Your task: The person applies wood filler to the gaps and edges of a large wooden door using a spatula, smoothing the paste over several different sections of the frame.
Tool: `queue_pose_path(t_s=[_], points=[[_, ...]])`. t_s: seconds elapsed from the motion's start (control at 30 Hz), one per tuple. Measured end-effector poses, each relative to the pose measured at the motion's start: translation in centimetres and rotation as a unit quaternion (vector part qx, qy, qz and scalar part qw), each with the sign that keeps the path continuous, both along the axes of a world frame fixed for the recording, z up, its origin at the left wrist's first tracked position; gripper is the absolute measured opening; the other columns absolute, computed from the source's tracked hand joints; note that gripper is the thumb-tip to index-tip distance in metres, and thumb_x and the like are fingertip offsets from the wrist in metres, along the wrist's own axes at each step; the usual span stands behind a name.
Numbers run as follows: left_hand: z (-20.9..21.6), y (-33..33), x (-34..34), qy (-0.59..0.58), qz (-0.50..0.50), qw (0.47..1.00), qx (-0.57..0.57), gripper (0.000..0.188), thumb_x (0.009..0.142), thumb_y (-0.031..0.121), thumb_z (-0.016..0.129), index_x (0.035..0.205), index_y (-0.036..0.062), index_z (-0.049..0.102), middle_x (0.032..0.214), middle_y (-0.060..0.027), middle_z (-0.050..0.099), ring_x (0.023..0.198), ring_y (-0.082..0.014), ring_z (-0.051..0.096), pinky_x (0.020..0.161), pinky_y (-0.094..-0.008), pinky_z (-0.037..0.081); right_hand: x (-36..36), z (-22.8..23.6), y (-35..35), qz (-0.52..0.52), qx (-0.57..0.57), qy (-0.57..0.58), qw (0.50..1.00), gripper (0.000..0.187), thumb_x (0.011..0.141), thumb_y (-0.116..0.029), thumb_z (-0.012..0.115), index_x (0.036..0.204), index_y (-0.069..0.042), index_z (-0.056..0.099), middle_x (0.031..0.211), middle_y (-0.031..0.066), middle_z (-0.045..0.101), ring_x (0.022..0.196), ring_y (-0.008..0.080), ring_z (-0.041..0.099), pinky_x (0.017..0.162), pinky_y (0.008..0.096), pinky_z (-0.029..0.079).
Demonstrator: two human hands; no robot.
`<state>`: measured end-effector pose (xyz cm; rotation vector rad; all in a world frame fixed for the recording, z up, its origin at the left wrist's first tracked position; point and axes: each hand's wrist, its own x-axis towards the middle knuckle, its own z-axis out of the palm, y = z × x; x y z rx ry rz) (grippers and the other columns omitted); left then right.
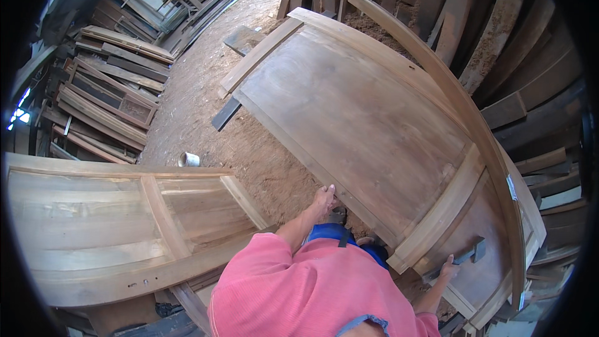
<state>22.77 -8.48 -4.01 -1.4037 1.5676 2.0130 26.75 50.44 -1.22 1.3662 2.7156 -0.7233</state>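
A partly assembled wooden door frame lies before me, with a large wide panel (355, 112), a cross rail (444, 206) and a smaller panel (477, 262). My left hand (325, 198) is closed on the near edge of the large panel. In my right hand (448, 268) is a hammer (479, 248), its handle gripped and its head over the smaller panel. A long narrow wooden strip (462, 97) rests along the frame's far side. The end rail (262, 56) sits at the large panel's left end, and a dark block (226, 114) sticks out below it.
Another panelled door (165, 218) lies at my left. A small white cup (189, 160) stands on the dirt floor (262, 165). Stacked boards (112, 112) lie at the far left; upright planks (430, 6) lean behind the frame. My foot is close to the panel's near edge.
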Motion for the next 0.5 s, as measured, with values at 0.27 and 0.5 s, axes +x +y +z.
queue_pose_path(t_s=[0.27,0.5], points=[[1.8,-0.1,-0.3,0.004,-0.021,0.997,-0.073,0.033,0.100,0.035,0.058,0.092,0.0031,0.061,0.066,-0.0027,0.055,0.051,-0.0125,0.046,0.044,-0.0307,0.037,0.2,-6.2,5.9,-0.007,-0.200,0.059,0.978,0.046,0.082,-0.020,0.074,0.117,0.008,0.062,0.107,0.0190,0.069,0.098,0.0320,0.066,0.086,0.0425,0.052],[4.6,0.6,-2.0,0.078,-0.068,0.994,-0.022,0.035,0.102,0.034,0.057,0.101,0.0002,0.065,0.085,-0.0096,0.067,0.072,-0.0162,0.061,0.063,-0.0332,0.051,0.2,2.3,0.1,-0.011,-0.380,0.239,0.894,0.039,0.083,-0.017,0.072,0.115,0.003,0.064,0.100,0.0074,0.067,0.086,0.0188,0.062,0.076,0.0341,0.050]])
